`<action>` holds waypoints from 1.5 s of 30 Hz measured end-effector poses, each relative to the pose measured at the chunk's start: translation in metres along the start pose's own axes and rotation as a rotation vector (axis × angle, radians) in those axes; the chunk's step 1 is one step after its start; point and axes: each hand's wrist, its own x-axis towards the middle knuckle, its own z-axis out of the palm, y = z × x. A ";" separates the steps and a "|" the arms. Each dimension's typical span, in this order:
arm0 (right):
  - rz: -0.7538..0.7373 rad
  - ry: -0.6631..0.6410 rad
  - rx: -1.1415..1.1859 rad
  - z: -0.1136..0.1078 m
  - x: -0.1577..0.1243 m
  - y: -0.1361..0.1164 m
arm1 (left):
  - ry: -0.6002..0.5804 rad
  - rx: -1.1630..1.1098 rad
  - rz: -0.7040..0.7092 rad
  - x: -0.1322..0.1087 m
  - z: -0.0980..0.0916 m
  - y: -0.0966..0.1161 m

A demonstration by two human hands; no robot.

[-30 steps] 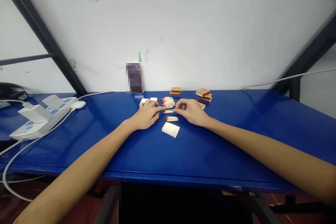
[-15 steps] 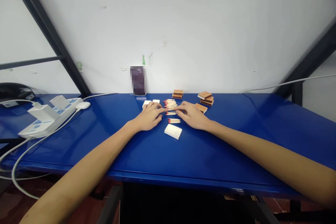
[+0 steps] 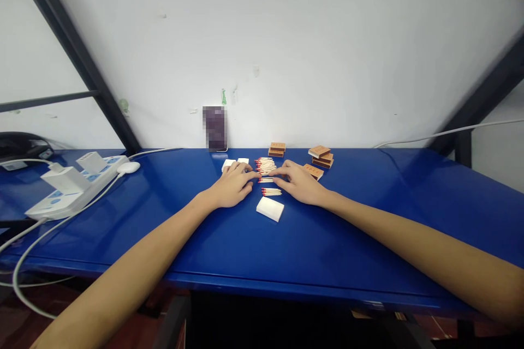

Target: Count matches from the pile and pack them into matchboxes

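A pile of red-headed matches [image 3: 266,164] lies on the blue table between my hands, heads to the left. Just nearer is a small row of matches [image 3: 265,180], and closer still a separate group of matches [image 3: 271,192]. My left hand [image 3: 235,185] rests palm down, its index fingertip at the match heads and its fingers apart. From the right, my right hand [image 3: 301,182] reaches in with index finger and thumb spread at the wooden ends. No match is visibly gripped by either hand. In front sits a white rectangular matchbox tray [image 3: 270,209].
Two white pieces [image 3: 243,161] lie behind my left hand. Brown matchboxes [image 3: 321,155] are stacked at right, others [image 3: 277,149] by the wall. A phone [image 3: 215,128] leans there. A power strip [image 3: 77,188] with white cables occupies the left.
The view has shifted slightly, so the table sits lower. My right index finger has edged left along the matches. My left hand stays nearly in place.
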 end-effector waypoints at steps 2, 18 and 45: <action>0.013 -0.020 -0.006 0.000 0.002 0.001 | 0.003 -0.006 0.000 0.000 0.000 0.001; -0.023 -0.023 0.019 0.000 0.004 -0.001 | 0.006 -0.173 0.211 -0.004 -0.015 0.016; 0.039 -0.039 0.107 -0.003 0.005 -0.002 | 0.096 -0.043 0.093 0.000 -0.004 0.005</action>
